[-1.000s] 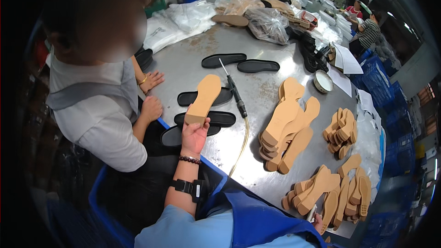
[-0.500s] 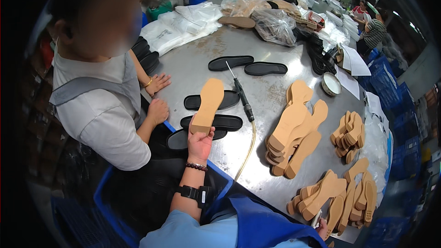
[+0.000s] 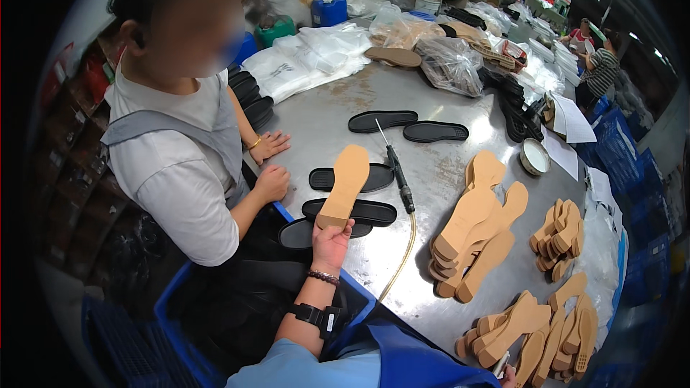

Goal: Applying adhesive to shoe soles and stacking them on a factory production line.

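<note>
My left hand [image 3: 332, 244] grips the heel end of a tan shoe sole [image 3: 346, 185], raised over the table with its toe pointing away. Under and behind it lie several black soles [image 3: 358, 210], partly covered by the tan one. At the lower edge my right hand [image 3: 509, 376] shows only in part, its fingers closed around a pale slim tool [image 3: 501, 364] whose kind I cannot make out. Beside that hand is a pile of tan soles [image 3: 509, 327]. A dark pen-like air tool [image 3: 399, 178] with a thin metal tip and a yellowish hose rests mid-table.
More tan soles are stacked at centre right [image 3: 471, 223] and far right [image 3: 558, 237]. A round bowl [image 3: 534, 157] stands near paper sheets. Plastic bags [image 3: 451, 65] cover the far side. A co-worker [image 3: 180, 179] rests both hands on the left edge, behind a blue crate [image 3: 169, 294].
The whole view has shifted, so everything sits lower and more to the right. My left hand keeps its hold on the tan sole; the co-worker's hands stay on the table.
</note>
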A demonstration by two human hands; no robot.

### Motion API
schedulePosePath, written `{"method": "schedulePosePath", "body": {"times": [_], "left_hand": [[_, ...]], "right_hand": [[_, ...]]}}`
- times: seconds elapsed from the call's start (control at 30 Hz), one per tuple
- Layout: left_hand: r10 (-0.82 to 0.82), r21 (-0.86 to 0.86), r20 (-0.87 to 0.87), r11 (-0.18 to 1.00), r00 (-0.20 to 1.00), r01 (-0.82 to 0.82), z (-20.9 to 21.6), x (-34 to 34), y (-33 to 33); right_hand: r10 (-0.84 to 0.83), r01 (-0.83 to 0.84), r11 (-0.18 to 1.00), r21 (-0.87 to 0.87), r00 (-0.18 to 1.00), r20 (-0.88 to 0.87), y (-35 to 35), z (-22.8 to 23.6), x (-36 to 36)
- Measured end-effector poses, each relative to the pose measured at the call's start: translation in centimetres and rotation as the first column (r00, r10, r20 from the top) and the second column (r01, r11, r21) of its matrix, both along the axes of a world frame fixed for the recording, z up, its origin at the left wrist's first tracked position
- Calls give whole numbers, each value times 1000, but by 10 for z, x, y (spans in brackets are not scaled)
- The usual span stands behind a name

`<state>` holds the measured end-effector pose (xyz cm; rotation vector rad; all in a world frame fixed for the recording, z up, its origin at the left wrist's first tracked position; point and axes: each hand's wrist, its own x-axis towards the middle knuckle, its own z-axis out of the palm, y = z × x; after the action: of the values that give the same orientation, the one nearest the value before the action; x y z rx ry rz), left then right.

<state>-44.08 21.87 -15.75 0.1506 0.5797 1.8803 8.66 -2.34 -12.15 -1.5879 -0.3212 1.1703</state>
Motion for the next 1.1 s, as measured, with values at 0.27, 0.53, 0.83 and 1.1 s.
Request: {"method": "schedulePosePath", "body": {"times": [0.27, 0.53, 0.83, 1.1], "left_hand": [[-38, 45, -4, 998, 999, 38, 3, 14, -7], [-207, 83, 88, 976, 974, 200, -6, 35, -10], [-271, 37, 2, 962, 963, 270, 22, 39, -40], [-476, -89, 21, 875, 879, 476, 7, 46, -102]], "right_hand": [[-46, 53, 996, -72, 993, 106, -17, -10, 10], [24, 5, 980, -197, 989, 147, -26, -17, 23], [59, -52, 994, -92, 995, 75, -15, -27, 27], [60, -60, 998, -21, 998, 13, -19, -38, 37]]}}
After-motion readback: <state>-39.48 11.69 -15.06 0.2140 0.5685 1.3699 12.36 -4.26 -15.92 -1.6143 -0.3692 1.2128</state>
